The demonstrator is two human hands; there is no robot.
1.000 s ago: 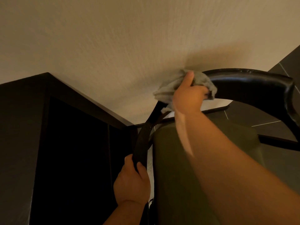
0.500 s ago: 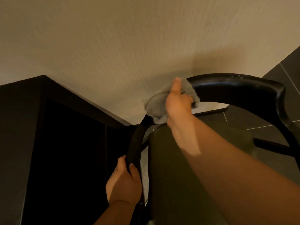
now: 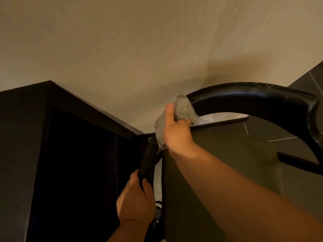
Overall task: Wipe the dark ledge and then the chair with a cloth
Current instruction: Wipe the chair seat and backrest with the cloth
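A chair with a glossy black curved back rail and an olive-green seat pad fills the right half of the view. My right hand presses a grey cloth around the rail near its left bend, thumb pointing up. Lower down, my left hand grips the same rail where it runs downward. The dark ledge tops a dark cabinet on the left, apart from both hands.
A beige textured wall stands behind the chair. Dark floor tiles with pale grout lines show at the right. The dark cabinet front stands close to the chair's left side.
My right hand slid the cloth down and left along the rail, then came slightly back up. My left hand kept its grip on the lower rail.
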